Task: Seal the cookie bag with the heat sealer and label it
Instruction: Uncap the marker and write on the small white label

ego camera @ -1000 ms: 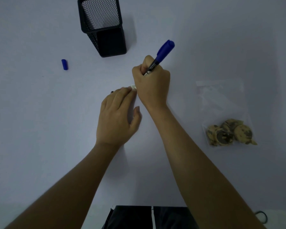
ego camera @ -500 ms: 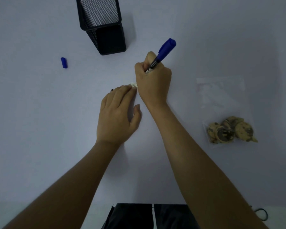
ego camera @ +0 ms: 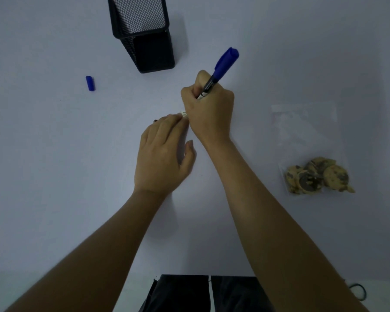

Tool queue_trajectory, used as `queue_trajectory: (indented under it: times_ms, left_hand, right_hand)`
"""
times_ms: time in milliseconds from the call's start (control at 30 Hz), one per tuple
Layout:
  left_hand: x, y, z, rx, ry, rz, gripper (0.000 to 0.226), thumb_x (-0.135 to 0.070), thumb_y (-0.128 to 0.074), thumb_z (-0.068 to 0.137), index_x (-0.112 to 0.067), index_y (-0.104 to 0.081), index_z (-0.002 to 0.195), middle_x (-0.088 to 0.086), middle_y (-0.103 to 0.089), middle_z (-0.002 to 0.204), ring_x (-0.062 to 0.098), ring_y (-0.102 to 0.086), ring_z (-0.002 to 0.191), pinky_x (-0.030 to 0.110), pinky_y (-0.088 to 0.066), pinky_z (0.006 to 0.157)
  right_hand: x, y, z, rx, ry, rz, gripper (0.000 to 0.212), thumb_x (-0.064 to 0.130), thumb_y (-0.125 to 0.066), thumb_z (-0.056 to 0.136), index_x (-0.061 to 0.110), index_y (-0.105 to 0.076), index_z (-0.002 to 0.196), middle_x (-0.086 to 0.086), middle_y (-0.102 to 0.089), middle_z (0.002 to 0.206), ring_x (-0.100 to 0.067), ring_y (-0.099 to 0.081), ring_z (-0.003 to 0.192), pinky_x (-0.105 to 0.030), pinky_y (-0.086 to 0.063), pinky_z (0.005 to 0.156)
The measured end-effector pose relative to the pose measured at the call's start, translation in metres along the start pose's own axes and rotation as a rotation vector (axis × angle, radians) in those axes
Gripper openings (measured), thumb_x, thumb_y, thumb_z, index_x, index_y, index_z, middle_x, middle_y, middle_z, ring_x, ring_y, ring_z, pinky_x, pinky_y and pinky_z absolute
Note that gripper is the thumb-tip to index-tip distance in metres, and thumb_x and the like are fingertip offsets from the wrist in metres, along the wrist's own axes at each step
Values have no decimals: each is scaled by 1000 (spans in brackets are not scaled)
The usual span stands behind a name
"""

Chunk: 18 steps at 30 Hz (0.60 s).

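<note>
My right hand grips a blue marker in a fist, its tip pointing down and hidden behind the fingers. My left hand lies flat on the table, fingertips pressing down a small white label, of which only a corner shows between the two hands. The clear cookie bag lies flat at the right, apart from both hands, with several chocolate-chip cookies bunched at its near end. The marker's blue cap lies loose at the far left.
A black mesh pen holder stands at the back, behind the hands. The white table runs to its front edge, where a dark garment shows below. A thin dark loop lies at the lower right.
My right hand with the marker has shifted slightly up and to the right over the label. My left hand has stayed pressed down in the same spot.
</note>
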<state>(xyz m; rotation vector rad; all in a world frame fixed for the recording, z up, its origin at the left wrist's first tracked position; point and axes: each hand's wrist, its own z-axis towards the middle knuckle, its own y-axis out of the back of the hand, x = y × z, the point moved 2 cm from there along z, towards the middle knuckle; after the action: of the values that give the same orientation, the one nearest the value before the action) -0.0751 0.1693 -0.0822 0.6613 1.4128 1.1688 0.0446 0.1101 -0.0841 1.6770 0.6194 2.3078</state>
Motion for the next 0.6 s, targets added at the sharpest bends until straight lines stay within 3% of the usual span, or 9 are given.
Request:
queue_trajectory:
  times_ms: [100,267,600]
  left_hand:
    - [0,0,0,-1,-4,-9,45,-31,-52,89,-8,-55,129,9,-59,129,24,-53,121,41,-40,104]
    - [1,-1,-1,-9,-3,3,47,-31,-52,89,-8,-54,130,9,-58,130,23,-51,122,36,-38,107]
    - [1,-1,-1,-8,3,7,47,-31,-53,89,-9,-54,131,9,-58,131,23,-51,123,36,-37,107]
  right_hand:
    - [1,-1,-1,41,13,10,30,8,-60,83,16,-40,63,5,-41,47,-11,-41,40,-14,-37,44]
    - [-2,0,1,-79,-59,-30,38,9,-58,83,23,-32,59,16,-29,45,-3,-28,38,-11,-32,44]
    - [-3,-1,0,-59,-24,-73,30,10,-58,82,17,-37,62,13,-31,46,-6,-31,39,-10,-31,43]
